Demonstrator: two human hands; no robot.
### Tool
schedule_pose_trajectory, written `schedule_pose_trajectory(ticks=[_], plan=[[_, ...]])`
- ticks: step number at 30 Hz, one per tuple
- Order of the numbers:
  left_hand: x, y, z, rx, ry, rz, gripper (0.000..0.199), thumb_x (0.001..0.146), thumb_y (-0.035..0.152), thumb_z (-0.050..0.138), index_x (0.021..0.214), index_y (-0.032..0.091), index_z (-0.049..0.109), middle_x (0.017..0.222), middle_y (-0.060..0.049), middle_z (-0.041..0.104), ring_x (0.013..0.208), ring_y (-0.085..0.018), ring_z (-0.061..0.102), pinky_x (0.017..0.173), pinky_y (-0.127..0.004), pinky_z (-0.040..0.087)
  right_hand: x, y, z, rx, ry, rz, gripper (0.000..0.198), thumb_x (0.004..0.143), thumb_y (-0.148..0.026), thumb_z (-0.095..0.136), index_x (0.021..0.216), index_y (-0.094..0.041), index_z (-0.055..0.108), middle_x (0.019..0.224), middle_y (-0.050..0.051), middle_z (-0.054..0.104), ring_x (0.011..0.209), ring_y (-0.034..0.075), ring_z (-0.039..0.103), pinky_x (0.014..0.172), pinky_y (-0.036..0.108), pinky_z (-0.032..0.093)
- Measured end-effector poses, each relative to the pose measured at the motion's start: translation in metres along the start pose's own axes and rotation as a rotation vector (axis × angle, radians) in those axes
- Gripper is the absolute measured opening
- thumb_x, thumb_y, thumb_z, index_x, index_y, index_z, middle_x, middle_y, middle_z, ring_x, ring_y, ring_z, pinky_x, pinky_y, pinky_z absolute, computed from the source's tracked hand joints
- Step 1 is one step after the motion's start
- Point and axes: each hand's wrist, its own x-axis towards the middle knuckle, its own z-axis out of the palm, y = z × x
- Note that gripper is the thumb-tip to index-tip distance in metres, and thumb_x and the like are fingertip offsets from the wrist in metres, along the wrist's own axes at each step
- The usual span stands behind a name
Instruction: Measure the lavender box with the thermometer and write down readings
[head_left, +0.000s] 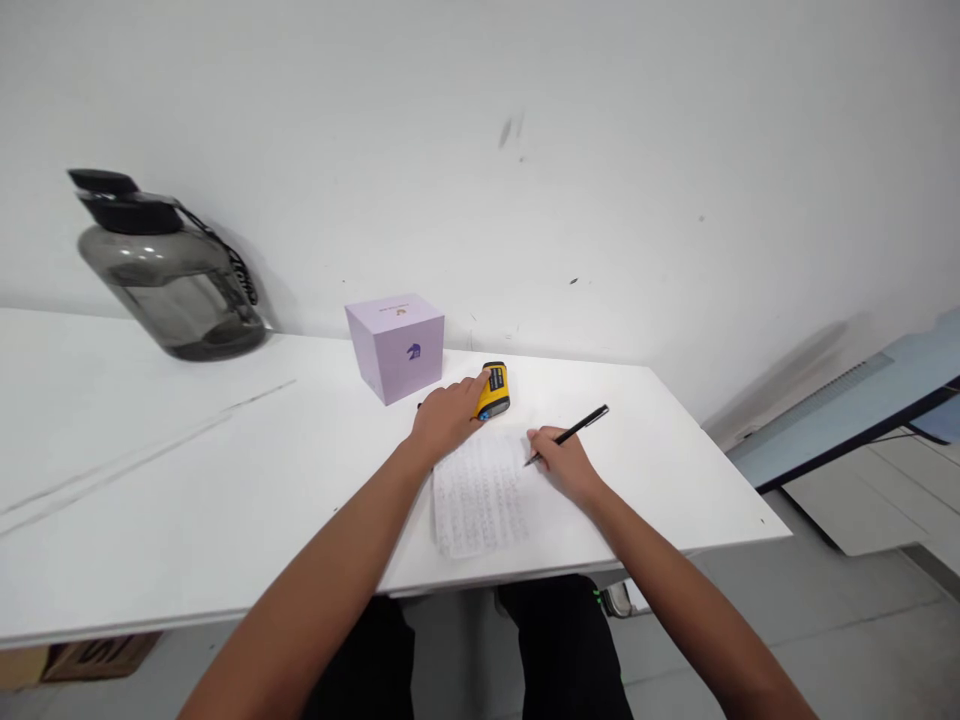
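My right hand (566,465) is closed around a black pen (583,424), its tip pointing down and left at the right side of a sheet of paper (480,500). Rows of handwriting, too blurred to read, cover much of that sheet, which lies on the white table. Beyond the sheet's far edge, my left hand (448,418) grips a small yellow-and-black handheld device (493,390) from its left side. The device has a dark label and a small grey panel at its near end; its exact kind is unclear.
A lilac box (409,355) stands just behind my left hand. Farther left, a large grey see-through water bottle (187,290) with a black lid stands by the wall. A monitor-like panel (847,405) is beyond the table's right edge. A cardboard box (97,658) sits below, at left.
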Motion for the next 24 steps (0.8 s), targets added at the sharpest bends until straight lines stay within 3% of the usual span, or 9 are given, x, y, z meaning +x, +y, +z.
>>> schedule_pose_trajectory(ticks=[4,8,10,12,14,16,19,24], plan=[[-0.001,0.003,-0.002,-0.009,0.015,-0.02,0.07,0.093,0.037,0.054,0.157,0.025,0.025,0.133,-0.012,0.063,0.111,-0.03,0.065,0.081,-0.038,0.049,0.009,-0.006,-0.004,0.29,0.072,0.097,0.053,0.072,-0.074,0.062,0.075,-0.021,0.059,0.043,-0.008,0.041,0.039,0.008,0.023,0.043,0.025,0.017],[-0.002,0.003,-0.005,-0.094,0.095,-0.122,0.07,0.094,0.04,0.054,0.156,0.023,0.027,0.133,-0.014,0.064,0.11,-0.031,0.066,0.083,-0.04,0.051,0.025,-0.018,0.001,0.199,0.195,0.054,0.063,0.076,-0.082,0.053,0.084,-0.021,0.063,0.04,-0.009,0.034,0.038,0.011,0.028,0.042,0.026,0.023],[-0.003,0.001,-0.006,-0.21,0.192,-0.212,0.074,0.092,0.045,0.057,0.156,0.023,0.026,0.136,-0.014,0.062,0.113,-0.032,0.066,0.086,-0.041,0.052,0.037,-0.023,0.01,0.058,0.242,-0.033,0.056,0.079,-0.077,0.056,0.079,-0.021,0.063,0.047,-0.004,0.047,0.045,0.013,0.042,0.047,0.027,0.032],[-0.004,-0.003,-0.005,-0.347,0.32,-0.292,0.079,0.089,0.051,0.061,0.155,0.024,0.025,0.142,-0.015,0.059,0.119,-0.033,0.064,0.091,-0.043,0.053,0.049,-0.027,0.021,-0.07,0.266,-0.181,0.045,0.083,-0.064,0.06,0.082,-0.02,0.065,0.068,0.004,0.064,0.063,0.018,0.058,0.058,0.029,0.043],[-0.004,-0.007,-0.002,-0.468,0.449,-0.339,0.084,0.087,0.053,0.064,0.155,0.024,0.022,0.147,-0.015,0.054,0.128,-0.032,0.06,0.097,-0.044,0.053,0.059,-0.026,0.033,-0.167,0.292,-0.298,0.033,0.087,-0.05,0.059,0.095,-0.019,0.068,0.092,0.008,0.072,0.082,0.021,0.065,0.071,0.031,0.049],[-0.004,-0.011,0.003,-0.558,0.555,-0.357,0.086,0.087,0.052,0.064,0.155,0.024,0.02,0.15,-0.017,0.051,0.135,-0.03,0.055,0.102,-0.043,0.052,0.065,-0.022,0.042,-0.241,0.324,-0.301,0.032,0.089,-0.037,0.054,0.111,-0.019,0.067,0.107,0.011,0.072,0.088,0.022,0.066,0.08,0.034,0.05],[-0.002,-0.013,0.01,-0.665,0.67,-0.36,0.088,0.087,0.05,0.066,0.154,0.023,0.017,0.15,-0.019,0.048,0.137,-0.028,0.053,0.108,-0.044,0.048,0.067,-0.012,0.046,-0.331,0.354,-0.243,0.037,0.09,-0.026,0.048,0.122,-0.02,0.066,0.114,0.011,0.072,0.083,0.021,0.066,0.086,0.037,0.049],[0.0,-0.009,0.017,-0.756,0.71,-0.34,0.088,0.089,0.047,0.065,0.155,0.023,0.012,0.15,-0.021,0.046,0.134,-0.026,0.054,0.112,-0.044,0.046,0.067,-0.004,0.037,-0.435,0.403,-0.243,0.027,0.093,-0.027,0.052,0.111,-0.026,0.071,0.103,0.007,0.076,0.084,0.023,0.067,0.08,0.036,0.048]])
